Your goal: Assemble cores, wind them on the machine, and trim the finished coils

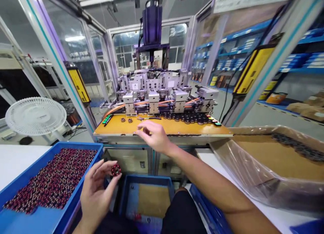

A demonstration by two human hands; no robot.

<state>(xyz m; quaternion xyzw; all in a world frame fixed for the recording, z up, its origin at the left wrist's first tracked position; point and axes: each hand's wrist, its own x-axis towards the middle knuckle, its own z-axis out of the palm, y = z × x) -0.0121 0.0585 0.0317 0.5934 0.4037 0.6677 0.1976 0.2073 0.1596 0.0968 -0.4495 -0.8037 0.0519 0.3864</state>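
Note:
My left hand [97, 190] pinches a small ring-shaped wound stator [116, 170], dark with red parts, between thumb and fingertips. It is held up beside the right edge of a blue tray [101, 147] filled with many small dark, red and pale pieces. Over the front edge of the orange work surface [112, 128], my right hand [153, 136] is loosely curled, thumb and fingertips slightly apart, and nothing shows between them. Two small round parts [126, 120] sit on that surface to its left, near a pliers-like tool [149, 118].
Behind the work surface stands a metal machine [154, 99] with a row of fixtures. Several dark round parts [187, 118] line its right front. A plastic-lined carton [258, 153] is at right, a white fan [35, 115] at left, a blue bin [146, 178] below.

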